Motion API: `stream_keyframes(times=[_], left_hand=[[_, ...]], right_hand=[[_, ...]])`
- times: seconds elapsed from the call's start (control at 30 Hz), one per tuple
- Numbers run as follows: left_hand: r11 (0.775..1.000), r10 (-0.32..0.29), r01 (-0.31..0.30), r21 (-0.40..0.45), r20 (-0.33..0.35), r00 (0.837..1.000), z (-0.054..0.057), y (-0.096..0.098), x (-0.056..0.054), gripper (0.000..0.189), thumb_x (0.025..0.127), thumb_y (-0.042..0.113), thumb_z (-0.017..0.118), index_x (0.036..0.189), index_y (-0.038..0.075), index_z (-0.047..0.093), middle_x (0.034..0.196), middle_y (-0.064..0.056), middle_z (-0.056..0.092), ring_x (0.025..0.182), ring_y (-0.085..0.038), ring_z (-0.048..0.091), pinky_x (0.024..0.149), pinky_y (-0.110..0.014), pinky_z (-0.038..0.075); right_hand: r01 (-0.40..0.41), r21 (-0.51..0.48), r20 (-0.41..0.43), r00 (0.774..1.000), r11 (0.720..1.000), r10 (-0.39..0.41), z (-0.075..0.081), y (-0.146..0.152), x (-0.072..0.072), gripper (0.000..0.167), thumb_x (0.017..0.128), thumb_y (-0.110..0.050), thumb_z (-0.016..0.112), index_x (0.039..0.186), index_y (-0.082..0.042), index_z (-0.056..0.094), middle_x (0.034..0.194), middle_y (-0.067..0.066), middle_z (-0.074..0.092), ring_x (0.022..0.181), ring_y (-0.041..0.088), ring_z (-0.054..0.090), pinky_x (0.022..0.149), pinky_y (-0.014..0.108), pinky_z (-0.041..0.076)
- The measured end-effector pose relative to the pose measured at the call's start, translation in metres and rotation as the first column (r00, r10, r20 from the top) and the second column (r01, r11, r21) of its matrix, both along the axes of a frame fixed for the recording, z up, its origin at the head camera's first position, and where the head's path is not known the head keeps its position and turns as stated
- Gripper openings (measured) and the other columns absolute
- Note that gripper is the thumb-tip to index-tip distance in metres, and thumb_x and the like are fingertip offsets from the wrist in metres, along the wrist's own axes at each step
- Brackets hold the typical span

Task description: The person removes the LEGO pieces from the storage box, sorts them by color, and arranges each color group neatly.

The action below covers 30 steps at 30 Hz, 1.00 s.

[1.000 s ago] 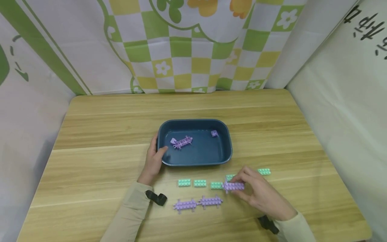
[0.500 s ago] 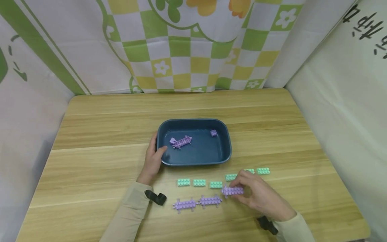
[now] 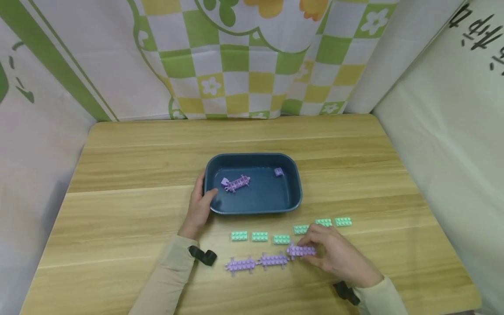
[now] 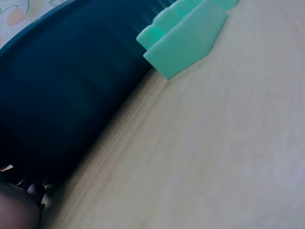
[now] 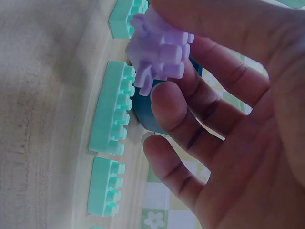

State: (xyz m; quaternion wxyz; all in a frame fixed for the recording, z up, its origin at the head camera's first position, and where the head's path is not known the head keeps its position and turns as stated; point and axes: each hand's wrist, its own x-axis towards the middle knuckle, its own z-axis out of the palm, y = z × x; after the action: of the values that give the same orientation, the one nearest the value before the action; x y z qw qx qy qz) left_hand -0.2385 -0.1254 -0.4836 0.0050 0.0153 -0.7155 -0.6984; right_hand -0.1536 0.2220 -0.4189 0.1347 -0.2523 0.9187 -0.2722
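My left hand (image 3: 197,210) grips the left side of a dark blue tray (image 3: 256,213), its thumb over the rim. Inside the tray lie a long purple building block with side prongs (image 3: 237,183), a light purple piece (image 3: 225,181) and a small purple square block (image 3: 278,172). My right hand (image 3: 338,253) pinches another long purple building block (image 3: 301,250) between thumb and fingers; the right wrist view shows its studs and prongs (image 5: 164,57). Just left of it two purple blocks (image 3: 241,265) (image 3: 273,260) lie end to end on the table.
Several mint green blocks (image 3: 260,236) lie in a loose row between the tray and the purple ones, curving up toward the right (image 3: 343,222). The wooden table (image 3: 138,162) meets a checked curtain (image 3: 236,83) at the back and white cloth walls at both sides.
My right hand has brought the held purple block down from among the green blocks and slightly left, close to the end of the two purple blocks. My left hand stays on the tray.
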Motion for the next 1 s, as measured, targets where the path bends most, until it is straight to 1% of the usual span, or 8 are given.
stream_keyframes(times=[0.07,0.13,0.23,0.33,0.47,0.77,0.87,1.0], left_hand=[[1.0,-0.007,0.007,-0.007,0.008,1.0,0.005,0.0,0.001,0.064,0.095,0.0,0.046,0.153,0.004,0.021,0.158,-0.014,0.023,0.144,-0.027,0.022,0.117,-0.038,0.018],[1.0,-0.011,0.012,-0.017,0.013,1.0,0.009,0.0,0.001,0.064,0.095,0.0,0.045,0.153,0.003,0.021,0.158,-0.015,0.023,0.144,-0.028,0.021,0.117,-0.039,0.018],[1.0,-0.012,0.012,-0.019,0.014,1.0,0.006,-0.001,0.0,0.064,0.095,0.001,0.046,0.154,0.005,0.021,0.158,-0.013,0.023,0.144,-0.026,0.021,0.118,-0.038,0.017],[1.0,-0.003,0.004,-0.016,0.008,1.0,-0.002,-0.001,-0.002,0.064,0.095,0.003,0.048,0.154,0.008,0.022,0.158,-0.01,0.024,0.144,-0.023,0.021,0.118,-0.036,0.017],[1.0,0.01,-0.01,-0.026,-0.016,1.0,-0.008,-0.001,-0.002,0.064,0.094,0.006,0.049,0.153,0.009,0.025,0.157,-0.009,0.026,0.144,-0.022,0.023,0.117,-0.037,0.017],[1.0,0.003,-0.003,-0.016,-0.019,1.0,-0.007,-0.001,-0.002,0.064,0.095,0.004,0.048,0.154,0.009,0.024,0.157,-0.009,0.025,0.144,-0.022,0.023,0.118,-0.036,0.017],[1.0,-0.005,0.005,-0.016,-0.003,1.0,-0.002,-0.001,-0.001,0.064,0.095,0.001,0.047,0.154,0.007,0.022,0.158,-0.012,0.024,0.144,-0.025,0.022,0.118,-0.037,0.017],[0.999,-0.013,0.014,-0.034,0.006,1.0,0.017,0.002,0.006,0.063,0.095,0.0,0.046,0.153,0.002,0.021,0.158,-0.016,0.023,0.144,-0.028,0.021,0.118,-0.038,0.017]], right_hand=[[0.007,0.001,0.012,1.0,1.0,-0.007,0.0,0.0,0.0,0.035,0.072,-0.016,0.085,0.095,-0.037,0.068,0.092,-0.026,0.056,0.092,0.004,0.057,0.103,0.069,0.027],[0.003,0.003,0.019,1.0,1.0,-0.003,-0.001,0.0,0.0,0.034,0.072,-0.016,0.084,0.095,-0.036,0.069,0.092,-0.026,0.055,0.093,0.005,0.056,0.102,0.073,0.022],[-0.014,0.011,0.014,1.0,1.0,0.014,-0.003,0.0,0.0,0.031,0.072,-0.017,0.084,0.094,-0.034,0.071,0.091,-0.026,0.055,0.089,0.005,0.054,0.097,0.054,0.041],[-0.033,0.025,-0.001,0.999,0.999,0.033,-0.006,0.001,0.0,0.029,0.072,-0.019,0.085,0.095,-0.031,0.072,0.091,-0.025,0.055,0.086,0.004,0.053,0.079,0.034,0.045],[-0.034,0.053,-0.009,0.999,0.998,0.035,-0.007,0.0,0.0,0.027,0.071,-0.021,0.085,0.094,-0.03,0.072,0.09,-0.025,0.055,0.086,0.003,0.052,0.076,0.03,0.044],[-0.029,0.095,-0.008,1.0,0.995,0.03,-0.011,0.0,0.0,0.027,0.07,-0.022,0.086,0.093,-0.028,0.074,0.088,-0.024,0.056,0.084,0.002,0.05,0.076,0.031,0.044],[-0.038,0.099,-0.022,0.999,0.994,0.041,-0.012,0.0,0.001,0.027,0.069,-0.023,0.086,0.093,-0.027,0.074,0.087,-0.023,0.056,0.083,0.001,0.05,0.076,0.031,0.043],[-0.042,0.102,-0.036,0.998,0.994,0.046,-0.012,0.0,0.001,0.027,0.069,-0.024,0.086,0.093,-0.027,0.074,0.088,-0.023,0.056,0.083,0.001,0.05,0.074,0.029,0.043]])
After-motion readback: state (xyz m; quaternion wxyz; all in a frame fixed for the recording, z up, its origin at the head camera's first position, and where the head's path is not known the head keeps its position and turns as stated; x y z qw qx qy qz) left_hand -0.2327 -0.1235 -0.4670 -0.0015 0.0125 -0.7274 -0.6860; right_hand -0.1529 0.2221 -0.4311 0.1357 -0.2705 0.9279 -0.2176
